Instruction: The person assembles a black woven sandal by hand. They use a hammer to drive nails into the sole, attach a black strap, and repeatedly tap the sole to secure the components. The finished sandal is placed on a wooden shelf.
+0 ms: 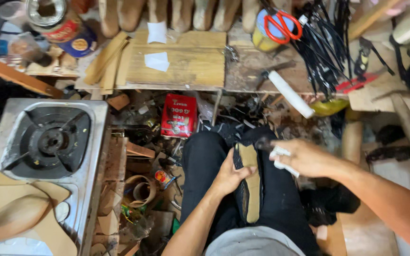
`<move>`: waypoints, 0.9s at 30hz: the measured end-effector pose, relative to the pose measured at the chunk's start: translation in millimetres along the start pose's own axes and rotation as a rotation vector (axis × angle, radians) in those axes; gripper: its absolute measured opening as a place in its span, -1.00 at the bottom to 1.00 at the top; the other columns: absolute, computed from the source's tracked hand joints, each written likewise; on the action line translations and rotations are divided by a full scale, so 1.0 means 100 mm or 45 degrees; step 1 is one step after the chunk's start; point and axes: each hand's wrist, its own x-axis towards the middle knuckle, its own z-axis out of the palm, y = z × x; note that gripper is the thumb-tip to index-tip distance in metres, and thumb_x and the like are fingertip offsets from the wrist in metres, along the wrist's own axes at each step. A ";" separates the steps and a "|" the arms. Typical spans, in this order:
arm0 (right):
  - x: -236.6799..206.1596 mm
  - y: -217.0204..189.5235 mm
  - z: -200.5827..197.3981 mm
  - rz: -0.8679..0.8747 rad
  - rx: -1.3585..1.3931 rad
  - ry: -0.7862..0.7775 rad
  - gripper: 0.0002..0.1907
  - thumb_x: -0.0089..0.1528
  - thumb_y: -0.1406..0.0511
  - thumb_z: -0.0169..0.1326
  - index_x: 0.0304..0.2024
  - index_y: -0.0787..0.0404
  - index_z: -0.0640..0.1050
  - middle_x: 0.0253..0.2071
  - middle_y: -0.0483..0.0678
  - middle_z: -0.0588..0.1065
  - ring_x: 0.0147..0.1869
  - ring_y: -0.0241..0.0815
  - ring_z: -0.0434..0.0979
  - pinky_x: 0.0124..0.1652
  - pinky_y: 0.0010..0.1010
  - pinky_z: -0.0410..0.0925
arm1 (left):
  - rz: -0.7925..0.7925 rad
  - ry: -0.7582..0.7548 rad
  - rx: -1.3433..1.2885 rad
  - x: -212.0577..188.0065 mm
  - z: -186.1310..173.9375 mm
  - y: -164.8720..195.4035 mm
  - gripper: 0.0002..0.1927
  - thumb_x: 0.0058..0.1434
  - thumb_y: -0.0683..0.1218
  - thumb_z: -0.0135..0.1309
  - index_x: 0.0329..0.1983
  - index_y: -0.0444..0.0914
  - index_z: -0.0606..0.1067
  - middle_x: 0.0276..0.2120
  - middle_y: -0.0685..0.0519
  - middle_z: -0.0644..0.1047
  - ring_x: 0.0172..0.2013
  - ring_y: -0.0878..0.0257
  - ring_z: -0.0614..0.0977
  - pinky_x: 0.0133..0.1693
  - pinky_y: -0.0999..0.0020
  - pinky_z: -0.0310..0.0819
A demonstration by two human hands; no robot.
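Tan sole piece (pixel 248 187): a long, flat strip of tan material edged in black, lying on the person's black-trousered lap (pixel 205 161), between the knees.
Long axis: runs from near the body outward toward the table (pixel 243 78), almost straight away from the person.
Left hand (pixel 231 175): grasping the sole piece from its left side, thumb laid across the tan face near the far end, fingers curled behind.
Right hand (pixel 304 156): clenched around a white-handled tool (pixel 281 159) whose dark tip is blurred, just beyond the far end of the sole piece, up and to the right of it.
Nearer hand: the left, already touching the piece; the right stands close but apart, its tool tip near the top edge.
Table: worn wood, carrying a wooden board (pixel 186 61), red-handled scissors (pixel 283 23) on a tub, a bundle of black straps (pixel 323 47) and a white-handled hammer (pixel 288 92).
Below the table: a red tin (pixel 179 116) among scraps on the floor.
Left side: a steel gas stove (pixel 48 142) with tan cut-outs (pixel 15 208) draped over its near corner.
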 end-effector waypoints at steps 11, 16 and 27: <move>-0.71 0.17 0.03 -0.175 -0.971 -0.095 -0.34 0.12 0.44 0.02 0.32 0.27 0.31 -0.08 0.14 0.50 -0.08 0.17 0.60 -0.17 0.03 0.47 | 0.114 -0.010 0.827 -0.09 0.95 -0.03 -0.14 0.06 -0.11 0.16 0.46 -0.30 0.15 -0.18 -0.08 0.67 -0.14 0.09 0.72 -0.02 0.28 0.53; -0.87 0.25 0.12 -0.368 -1.022 0.099 -0.33 0.11 0.43 0.09 0.30 0.30 0.33 -0.18 0.17 0.48 -0.28 0.18 0.61 -0.34 -0.04 0.50 | 0.021 -0.169 0.693 -0.11 0.84 -0.11 -0.08 0.12 -0.08 0.19 0.52 -0.30 0.08 0.08 -0.12 0.55 0.11 0.12 0.56 0.19 0.31 0.34; -0.80 0.74 0.77 0.142 0.100 0.274 -0.42 0.22 0.35 0.06 0.33 0.07 0.41 -0.33 0.12 0.54 -0.36 0.09 0.59 -0.30 -0.12 0.49 | -0.053 -0.258 0.760 0.07 0.57 -0.13 -0.24 0.38 0.11 -0.12 0.57 -0.24 0.04 0.06 -0.27 0.57 0.13 -0.03 0.61 0.20 0.24 0.35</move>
